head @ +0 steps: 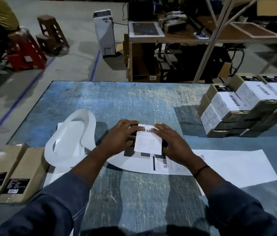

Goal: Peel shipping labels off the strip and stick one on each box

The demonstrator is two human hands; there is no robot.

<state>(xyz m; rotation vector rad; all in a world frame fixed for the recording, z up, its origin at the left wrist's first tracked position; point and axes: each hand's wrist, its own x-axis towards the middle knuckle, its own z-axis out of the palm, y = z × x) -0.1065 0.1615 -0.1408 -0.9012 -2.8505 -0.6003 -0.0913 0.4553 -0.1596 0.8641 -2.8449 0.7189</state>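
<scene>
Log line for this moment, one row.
step: label pressed onto box | left hand: flat on label | right hand: flat on label

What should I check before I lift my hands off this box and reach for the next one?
1. Label on box: the label lies on top of the box. Ok.
2. Label pressed down: the left hand and right hand press it with straight fingers; whether its near edge is stuck, cannot tell.
3. Next label ready: a printed label sits on the strip beside the right wrist. Ok.
4. Boxes left: two unlabelled boxes lie at the left edge of the table. Ok.
5. Place for this one: the labelled stack stands at the far right; room on it, cannot tell.
</scene>
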